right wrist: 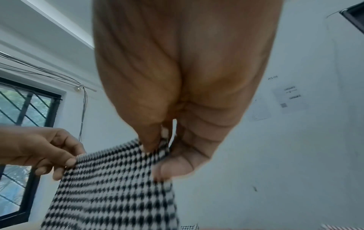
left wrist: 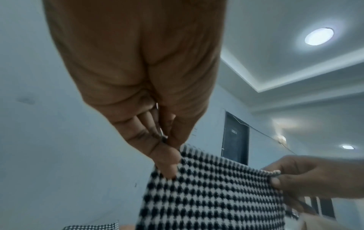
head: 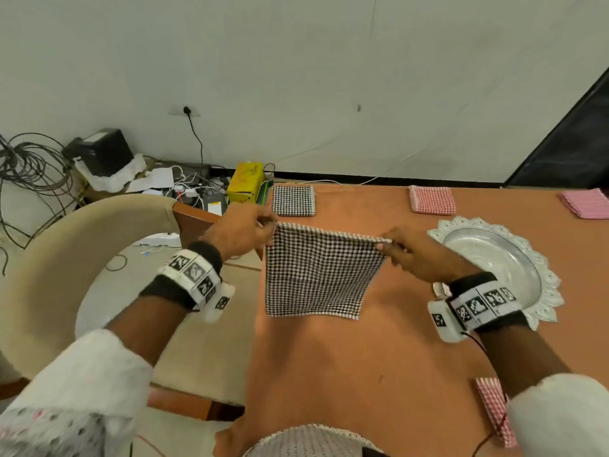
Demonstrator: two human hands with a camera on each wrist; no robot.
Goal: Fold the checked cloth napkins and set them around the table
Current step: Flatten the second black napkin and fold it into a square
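A black-and-white checked napkin (head: 321, 272) hangs stretched above the orange table (head: 362, 374), held by its top edge. My left hand (head: 260, 227) pinches its upper left corner and my right hand (head: 392, 247) pinches the upper right corner. The left wrist view shows thumb and fingers of my left hand (left wrist: 169, 165) clamped on the napkin (left wrist: 216, 194); the right wrist view shows my right hand (right wrist: 159, 149) pinching the same napkin (right wrist: 114, 191). A folded black-and-white napkin (head: 293, 200) lies at the table's far left. Folded red checked napkins lie at the far edge (head: 431, 199) and near right (head: 494, 410).
A silver plate (head: 514, 255) with a lacy rim lies under my right wrist. A folded pink cloth (head: 586, 202) lies at the far right corner. A beige chair (head: 66, 258) stands left of the table. A yellow box (head: 245, 181) and tangled cables lie on the floor beyond.
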